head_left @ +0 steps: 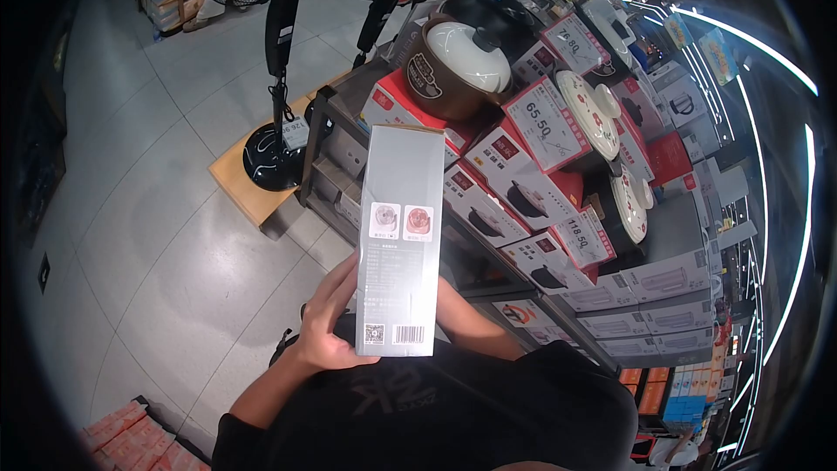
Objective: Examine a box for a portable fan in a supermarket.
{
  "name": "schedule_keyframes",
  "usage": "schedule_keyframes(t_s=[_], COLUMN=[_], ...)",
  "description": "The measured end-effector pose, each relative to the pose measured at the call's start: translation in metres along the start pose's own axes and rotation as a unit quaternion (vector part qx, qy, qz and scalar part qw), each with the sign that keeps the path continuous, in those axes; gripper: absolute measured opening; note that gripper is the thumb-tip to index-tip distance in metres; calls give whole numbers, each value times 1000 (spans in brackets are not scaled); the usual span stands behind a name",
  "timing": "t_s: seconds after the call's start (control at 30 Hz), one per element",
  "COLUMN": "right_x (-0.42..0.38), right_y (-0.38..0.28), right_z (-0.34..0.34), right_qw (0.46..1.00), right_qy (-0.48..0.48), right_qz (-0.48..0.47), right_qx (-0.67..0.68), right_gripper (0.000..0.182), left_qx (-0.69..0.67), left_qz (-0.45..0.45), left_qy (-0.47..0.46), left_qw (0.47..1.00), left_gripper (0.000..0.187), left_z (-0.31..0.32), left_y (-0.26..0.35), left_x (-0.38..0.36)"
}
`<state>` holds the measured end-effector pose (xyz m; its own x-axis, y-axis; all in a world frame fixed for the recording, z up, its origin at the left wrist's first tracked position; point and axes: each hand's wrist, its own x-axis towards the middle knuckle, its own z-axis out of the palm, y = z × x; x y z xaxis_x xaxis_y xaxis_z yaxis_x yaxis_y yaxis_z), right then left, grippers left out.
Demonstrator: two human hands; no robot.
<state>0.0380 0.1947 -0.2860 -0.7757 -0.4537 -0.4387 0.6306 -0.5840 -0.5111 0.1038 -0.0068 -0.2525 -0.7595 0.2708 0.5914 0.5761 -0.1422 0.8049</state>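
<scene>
A tall grey product box [399,240] with two small pictures and a barcode on its side is held upright in front of my chest. My left hand [324,324] grips its lower left edge, fingers wrapped along the side. My right hand is hidden behind the box; only my right forearm [475,323] shows, reaching up to the box's back. The box hides part of the shelf behind it.
A store shelf [532,209] on the right carries boxed cookware, price cards [545,126] and a brown pot with a white lid [458,65]. A standing fan's black base [272,153] rests on a low wooden platform [248,187]. Grey tiled floor lies to the left. Red packages [131,440] sit at lower left.
</scene>
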Motion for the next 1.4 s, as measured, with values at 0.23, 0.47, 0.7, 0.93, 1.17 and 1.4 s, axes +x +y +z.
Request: schedule_keyframes(t_s=[0.23, 0.47, 0.7, 0.93, 1.17, 1.4], right_x=[2, 2, 3, 1, -1, 0], right_y=[0, -1, -1, -1, -3, -1], right_z=[-1, -1, 1, 5, 9, 10], right_qw=[1000, 1000, 1000, 999, 999, 999], right_qy=[-5, -7, 2, -2, 12, 12], right_qz=[-4, -6, -8, -16, -18, -16], right_qx=[3, 2, -14, -28, -34, -31], right_gripper=[85, 85, 87, 88, 88, 87], left_qx=[8, 15, 21, 16, 10, 15], left_qz=[-1, 4, 11, 18, 0, -4], left_qy=[-5, -3, 4, 4, -9, -5], left_qw=[1000, 1000, 1000, 1000, 1000, 1000], left_gripper=[95, 97, 97, 100, 100, 100], left_z=[-2, -1, -1, -2, -4, -4], left_y=[1, -2, -3, -5, -3, -3], left_x=[0, -1, -1, 0, 0, -2])
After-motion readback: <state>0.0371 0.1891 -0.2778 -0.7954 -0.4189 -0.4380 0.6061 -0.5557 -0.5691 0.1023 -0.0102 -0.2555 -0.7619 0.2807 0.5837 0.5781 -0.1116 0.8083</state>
